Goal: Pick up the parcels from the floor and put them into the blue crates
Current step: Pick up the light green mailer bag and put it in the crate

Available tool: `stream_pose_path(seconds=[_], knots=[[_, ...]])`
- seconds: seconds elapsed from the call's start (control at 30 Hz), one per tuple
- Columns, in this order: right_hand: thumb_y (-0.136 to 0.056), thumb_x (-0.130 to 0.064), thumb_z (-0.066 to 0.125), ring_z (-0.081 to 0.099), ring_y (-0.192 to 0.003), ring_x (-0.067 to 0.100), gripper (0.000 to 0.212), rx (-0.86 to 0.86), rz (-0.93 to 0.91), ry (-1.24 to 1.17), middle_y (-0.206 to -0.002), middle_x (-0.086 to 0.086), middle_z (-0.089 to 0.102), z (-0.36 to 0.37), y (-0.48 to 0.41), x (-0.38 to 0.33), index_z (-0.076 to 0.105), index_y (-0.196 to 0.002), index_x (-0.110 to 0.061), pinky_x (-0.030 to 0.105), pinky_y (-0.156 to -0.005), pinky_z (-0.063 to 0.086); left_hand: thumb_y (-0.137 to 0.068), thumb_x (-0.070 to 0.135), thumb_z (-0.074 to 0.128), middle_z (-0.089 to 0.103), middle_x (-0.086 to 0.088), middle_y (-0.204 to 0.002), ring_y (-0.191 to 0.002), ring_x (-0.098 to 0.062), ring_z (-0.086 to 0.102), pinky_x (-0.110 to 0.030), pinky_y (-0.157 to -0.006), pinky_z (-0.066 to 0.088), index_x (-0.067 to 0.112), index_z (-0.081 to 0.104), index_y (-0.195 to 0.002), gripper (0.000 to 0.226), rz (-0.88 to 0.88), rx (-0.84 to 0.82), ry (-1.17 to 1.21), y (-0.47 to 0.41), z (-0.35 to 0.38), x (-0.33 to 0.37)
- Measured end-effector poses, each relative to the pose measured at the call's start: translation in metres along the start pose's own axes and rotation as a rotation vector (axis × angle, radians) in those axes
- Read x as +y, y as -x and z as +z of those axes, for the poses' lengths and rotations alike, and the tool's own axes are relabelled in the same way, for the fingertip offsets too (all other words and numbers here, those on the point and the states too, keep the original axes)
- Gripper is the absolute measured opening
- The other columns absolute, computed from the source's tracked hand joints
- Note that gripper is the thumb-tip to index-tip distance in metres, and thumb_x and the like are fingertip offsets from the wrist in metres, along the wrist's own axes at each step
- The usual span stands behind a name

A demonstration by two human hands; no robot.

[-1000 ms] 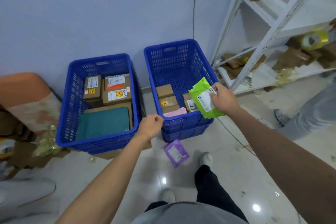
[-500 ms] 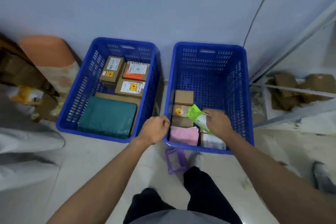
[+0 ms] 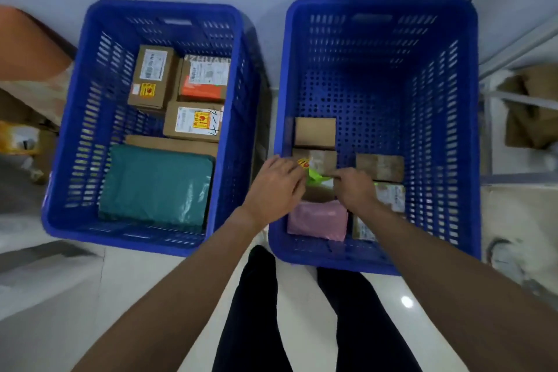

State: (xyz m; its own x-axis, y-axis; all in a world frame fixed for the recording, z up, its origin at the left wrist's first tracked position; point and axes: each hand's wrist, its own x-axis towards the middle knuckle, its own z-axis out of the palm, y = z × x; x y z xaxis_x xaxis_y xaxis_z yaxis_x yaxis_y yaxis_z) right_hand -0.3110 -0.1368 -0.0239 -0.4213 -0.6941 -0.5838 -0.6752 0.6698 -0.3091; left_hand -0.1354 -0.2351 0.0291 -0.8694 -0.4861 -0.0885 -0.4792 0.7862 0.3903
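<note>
Two blue crates stand side by side against the wall, the left crate (image 3: 72,130) and the right crate (image 3: 471,130). A small green parcel (image 3: 316,176) sits low inside the right crate, over the brown boxes (image 3: 315,131). My right hand (image 3: 354,190) grips its right end. My left hand (image 3: 274,187) has its fingers closed on its left end. A pink parcel (image 3: 317,220) lies just below the hands, and another brown box (image 3: 380,167) lies to the right. The left crate holds a teal parcel (image 3: 157,187) and labelled boxes (image 3: 193,121).
A metal shelf with brown cardboard (image 3: 528,112) stands to the right of the crates. An orange rounded object (image 3: 27,42) and clutter lie at the left. My legs in black trousers (image 3: 250,311) stand on the glossy white floor in front of the right crate.
I have leaned over the crates. My right hand lowered the green parcel into the right crate, and my left hand left the crate rim to meet it.
</note>
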Motion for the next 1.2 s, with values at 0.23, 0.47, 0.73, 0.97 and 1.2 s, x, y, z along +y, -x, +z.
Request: stream_pose_path(seconds=[0.23,0.47,0.73,0.97,1.2], knots=[[-0.090,-0.016,0.049,0.061,-0.104,0.027,0.036,0.012,-0.129,0.352,-0.109,0.006,0.070,0.043,-0.050,-0.012,0.070,-0.117,-0.027,0.036,-0.086,0.044,-0.100,0.025,0.045,0.060,-0.007,-0.140,-0.149,-0.021,0.031,-0.041,-0.126,0.013,0.007,0.068,-0.121,0.036,0.084,-0.019,-0.100,-0.025,0.035,-0.045],[-0.095,-0.019,0.046,0.057,-0.116,0.028,0.043,-0.268,-0.104,0.344,-0.130,0.007,0.061,0.051,-0.077,-0.010,0.057,-0.135,-0.031,0.036,-0.092,0.043,-0.088,0.020,0.048,0.049,-0.009,-0.151,-0.152,-0.023,0.022,-0.042,-0.126,0.012,0.006,0.062,-0.130,0.046,0.053,-0.008,-0.048,-0.028,0.038,-0.040],[-0.091,-0.020,0.059,0.033,-0.136,0.033,0.067,-0.292,0.042,0.248,-0.149,0.012,0.033,0.067,-0.098,0.007,0.028,-0.151,-0.020,0.050,-0.104,0.039,-0.087,0.014,0.049,0.046,-0.006,-0.153,-0.154,-0.019,0.017,-0.037,-0.127,0.006,0.011,0.059,-0.132,0.046,-0.012,0.038,0.072,-0.030,0.032,-0.037],[-0.099,-0.019,0.038,0.047,-0.123,0.037,0.051,-0.261,0.127,0.382,-0.141,0.015,0.042,0.079,-0.106,0.036,0.027,-0.148,-0.014,0.044,-0.093,0.044,-0.085,0.012,0.053,0.051,-0.006,-0.148,-0.153,-0.018,0.019,-0.038,-0.127,0.008,0.008,0.060,-0.129,0.045,-0.013,0.044,0.070,-0.030,0.034,-0.038],[-0.094,-0.011,0.050,0.054,-0.116,0.040,0.039,-0.245,0.080,0.185,-0.130,0.020,0.051,0.093,-0.111,0.016,0.044,-0.131,-0.002,0.044,-0.090,0.048,-0.086,0.016,0.053,0.053,-0.005,-0.146,-0.153,-0.017,0.019,-0.036,-0.127,0.005,0.006,0.062,-0.128,0.045,-0.014,0.034,0.034,-0.030,0.032,-0.039]])
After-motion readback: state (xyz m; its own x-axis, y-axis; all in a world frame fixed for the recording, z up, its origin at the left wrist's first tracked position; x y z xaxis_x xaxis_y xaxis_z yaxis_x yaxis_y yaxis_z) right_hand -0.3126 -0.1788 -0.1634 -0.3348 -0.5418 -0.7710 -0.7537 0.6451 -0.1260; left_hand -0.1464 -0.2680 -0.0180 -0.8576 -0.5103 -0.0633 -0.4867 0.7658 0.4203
